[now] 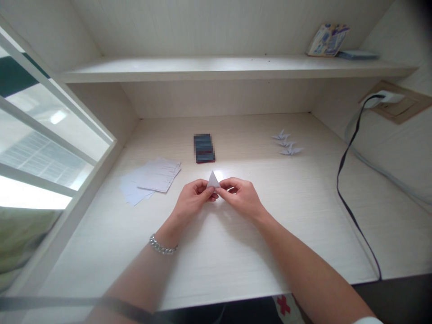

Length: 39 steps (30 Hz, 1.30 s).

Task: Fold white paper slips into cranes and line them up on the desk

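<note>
A small folded piece of white paper, its top a pointed triangle, is held between my two hands above the middle of the desk. My left hand pinches its left lower side between thumb and fingers. On the opposite side, my right hand grips the lower right edge with thumb and forefinger. The fingertips cover the bottom of the paper. To the left lies a loose stack of white paper sheets. Several folded white paper cranes rest at the back right.
Behind my hands lies a dark blurred rectangular object. A black cord runs from the wall socket down over the desk's right side. Above the desk, a shelf carries a colourful packet. A barred opening is at left.
</note>
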Each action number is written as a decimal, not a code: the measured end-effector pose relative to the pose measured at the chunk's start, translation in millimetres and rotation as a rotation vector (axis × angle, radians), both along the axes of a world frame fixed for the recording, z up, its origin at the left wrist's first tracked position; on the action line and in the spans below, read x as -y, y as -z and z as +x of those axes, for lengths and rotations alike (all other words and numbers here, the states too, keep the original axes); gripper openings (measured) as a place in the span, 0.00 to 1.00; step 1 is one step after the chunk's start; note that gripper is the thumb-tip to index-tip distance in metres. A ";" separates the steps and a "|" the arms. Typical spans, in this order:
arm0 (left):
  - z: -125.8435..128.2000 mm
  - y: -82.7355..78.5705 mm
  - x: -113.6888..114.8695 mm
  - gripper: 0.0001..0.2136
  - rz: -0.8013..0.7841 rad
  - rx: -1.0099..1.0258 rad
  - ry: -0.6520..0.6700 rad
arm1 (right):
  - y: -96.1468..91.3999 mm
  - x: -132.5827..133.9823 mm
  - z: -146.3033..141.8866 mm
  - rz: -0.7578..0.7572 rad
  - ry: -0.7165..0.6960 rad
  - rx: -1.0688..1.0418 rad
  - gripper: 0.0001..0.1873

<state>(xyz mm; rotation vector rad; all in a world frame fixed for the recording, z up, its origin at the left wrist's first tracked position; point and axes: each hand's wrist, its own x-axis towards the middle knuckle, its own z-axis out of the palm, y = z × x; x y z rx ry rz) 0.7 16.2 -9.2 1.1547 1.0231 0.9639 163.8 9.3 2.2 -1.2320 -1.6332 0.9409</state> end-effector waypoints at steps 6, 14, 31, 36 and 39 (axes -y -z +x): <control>5.0 6.0 1.0 0.12 -0.020 0.055 0.015 | 1.6 2.1 -0.7 0.061 0.022 0.034 0.06; 2.2 2.3 0.3 0.12 0.027 -0.039 0.053 | 1.9 1.3 -0.1 0.109 0.028 0.030 0.05; 1.3 2.7 0.3 0.08 0.072 0.003 -0.007 | 0.5 3.0 0.1 0.077 -0.027 -0.093 0.04; -3.2 0.6 -1.5 0.09 0.052 0.020 -0.027 | 4.1 -5.0 3.7 -0.148 -0.134 -0.239 0.10; -4.9 -2.0 -1.3 0.10 0.032 0.064 -0.023 | 6.2 -8.2 5.2 -0.308 -0.217 -0.396 0.14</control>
